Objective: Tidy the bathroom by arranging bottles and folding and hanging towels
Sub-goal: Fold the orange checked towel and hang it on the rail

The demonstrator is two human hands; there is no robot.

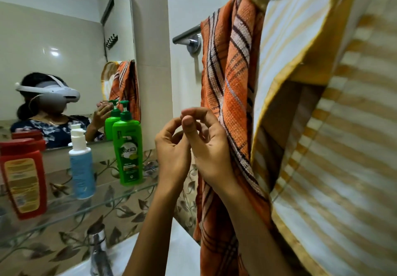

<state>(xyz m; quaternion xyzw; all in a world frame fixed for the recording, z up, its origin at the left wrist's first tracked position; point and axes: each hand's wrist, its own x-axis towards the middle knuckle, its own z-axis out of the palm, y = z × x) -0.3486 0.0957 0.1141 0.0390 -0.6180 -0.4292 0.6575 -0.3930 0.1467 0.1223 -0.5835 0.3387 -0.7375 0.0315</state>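
An orange checked towel (pixel 229 78) hangs from the steel towel bar (pixel 185 34) on the right wall. Beside it, close to the camera, a yellow and white striped towel (pixel 335 138) hangs over the same bar. My left hand (pixel 171 151) and my right hand (pixel 206 144) are raised together in front of the orange towel, fingers curled and touching each other, holding nothing. The back of my right hand brushes the orange towel's edge. On the glass shelf (pixel 90 209) stand a green pump bottle (pixel 128 149), a blue and white bottle (pixel 81 166) and a red bottle (pixel 23 177).
A mirror (pixel 64 61) above the shelf reflects a person wearing a headset and both towels. Below the shelf are a chrome tap (pixel 98 250) and a white basin (pixel 137 254). Leaf-patterned tiles cover the wall behind the shelf.
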